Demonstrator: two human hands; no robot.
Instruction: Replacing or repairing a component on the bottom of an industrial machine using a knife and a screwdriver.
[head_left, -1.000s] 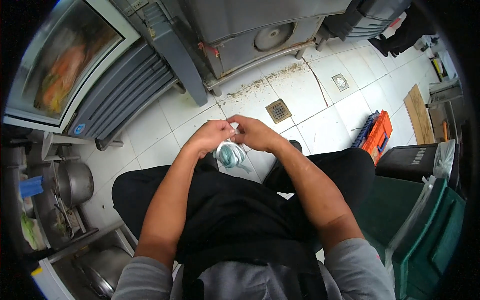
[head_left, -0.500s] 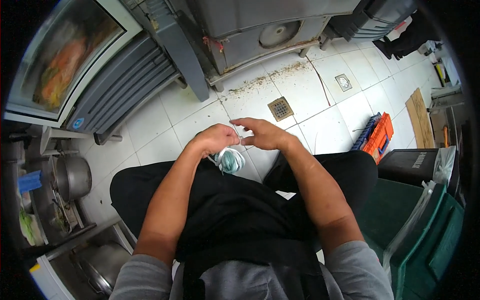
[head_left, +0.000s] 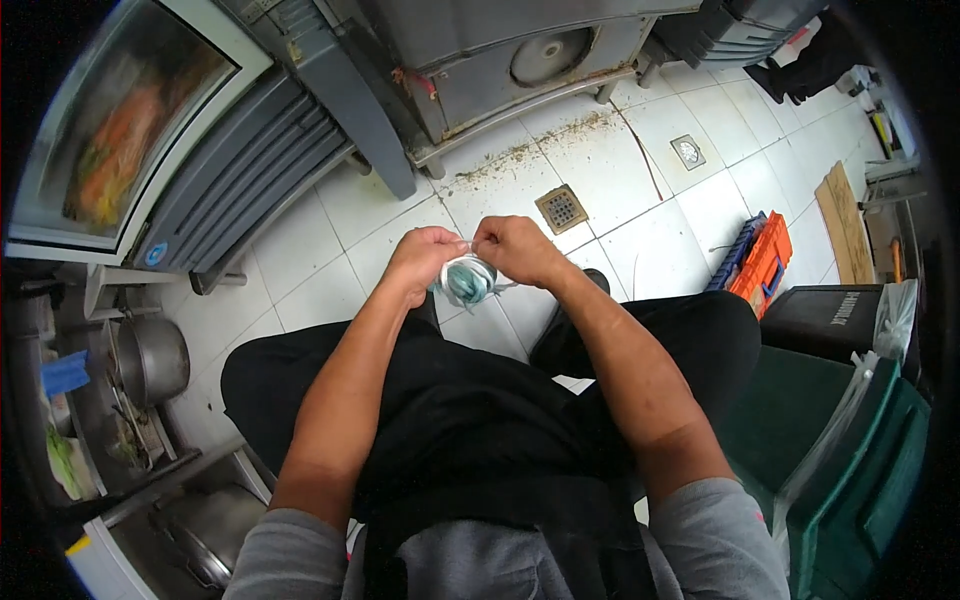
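Note:
A small round bundle of white and pale green cord hangs just below my fingers, over the floor between my knees. My left hand is closed, thumb and fingers pinching a thin whitish strand at the top of the bundle. Right beside it, my right hand is also closed, its fingertips pinched on the same strand. The two sets of fingertips nearly touch. A short length of cord sticks out of the bundle under my right hand.
A square floor drain lies beyond my hands in the white tiles. An orange and blue toolbox stands to the right, near green bins. Steel equipment and a glass-door cabinet are ahead. Another person's legs show far right.
My right hand's fingers, spread before, have closed to a pinch near the left fingertips. The cord bundle has shifted slightly right and up.

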